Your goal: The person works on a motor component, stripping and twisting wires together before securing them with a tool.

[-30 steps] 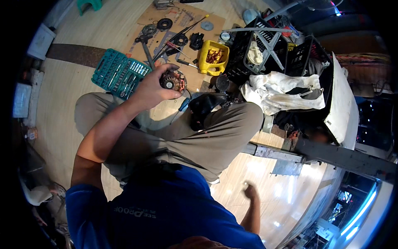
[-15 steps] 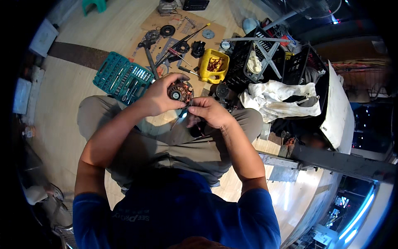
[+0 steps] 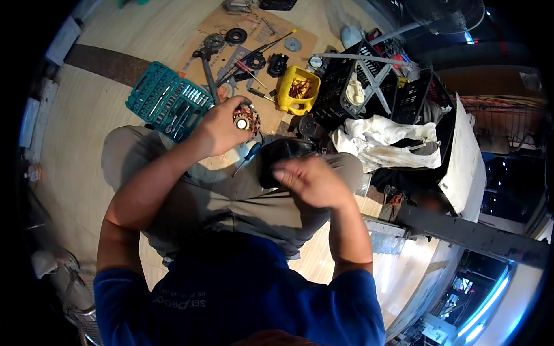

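Note:
My left hand (image 3: 222,128) is closed round a motor armature (image 3: 244,121), its copper windings and pale round centre facing up. Just above my right knee, my right hand (image 3: 309,180) is apart from the armature and blurred by motion, so its fingers are hard to read. Right beside its fingertips is a dark black object (image 3: 276,158) whose kind I cannot make out. A blue-handled screwdriver (image 3: 252,151) lies between the armature and that black object. Farther off, a dark cylindrical part (image 3: 306,125) stands on the floor.
At the left lies an open green socket set (image 3: 167,104). A hammer (image 3: 209,79) and several dark motor parts rest on cardboard (image 3: 190,55). Right of them are a yellow cut-open jug (image 3: 298,86) holding small pieces, black crates (image 3: 332,86) and a white cloth (image 3: 386,138).
My right hand has left the armature and moved right and nearer to me. The armature, still in my left hand, has shifted slightly left and away from me.

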Motion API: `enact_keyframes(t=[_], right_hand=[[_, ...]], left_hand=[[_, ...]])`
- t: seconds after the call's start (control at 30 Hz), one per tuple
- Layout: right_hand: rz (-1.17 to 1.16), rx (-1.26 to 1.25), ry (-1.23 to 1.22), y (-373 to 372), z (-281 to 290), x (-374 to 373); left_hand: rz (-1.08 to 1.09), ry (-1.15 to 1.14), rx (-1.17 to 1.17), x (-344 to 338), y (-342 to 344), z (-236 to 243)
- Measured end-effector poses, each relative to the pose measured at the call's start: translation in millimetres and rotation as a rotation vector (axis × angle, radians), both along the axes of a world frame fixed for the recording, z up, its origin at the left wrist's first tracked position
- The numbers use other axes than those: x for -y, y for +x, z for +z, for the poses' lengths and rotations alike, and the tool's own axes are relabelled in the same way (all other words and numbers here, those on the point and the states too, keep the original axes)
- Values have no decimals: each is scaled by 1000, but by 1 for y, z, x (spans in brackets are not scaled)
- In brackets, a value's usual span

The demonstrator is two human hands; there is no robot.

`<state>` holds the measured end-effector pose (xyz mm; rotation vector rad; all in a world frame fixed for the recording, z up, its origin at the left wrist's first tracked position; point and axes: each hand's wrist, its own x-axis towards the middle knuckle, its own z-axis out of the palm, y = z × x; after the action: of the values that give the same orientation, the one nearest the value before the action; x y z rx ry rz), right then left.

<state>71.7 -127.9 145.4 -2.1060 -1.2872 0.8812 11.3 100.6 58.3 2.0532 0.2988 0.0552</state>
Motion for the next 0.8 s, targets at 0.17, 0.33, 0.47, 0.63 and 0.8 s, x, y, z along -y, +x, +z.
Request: enact_keyframes(t=[0.17,0.33,0.47,0.63,0.8], right_hand=[[-20,115,-143,-4,-58,21],[-341,395,-121,51,-96,46],[-574,584,2,76,-63,46],[-574,829,151,44,3,40],[-256,785,35,-35,26,73]], left_hand=[[10,-139,-2,-4,10,7],[-290,-541,-145,-13,11,31],[-591,-293,-1,-10,12,35],[-449,99,-18,5,2,23],[87,191,-30,-2,14,5]])
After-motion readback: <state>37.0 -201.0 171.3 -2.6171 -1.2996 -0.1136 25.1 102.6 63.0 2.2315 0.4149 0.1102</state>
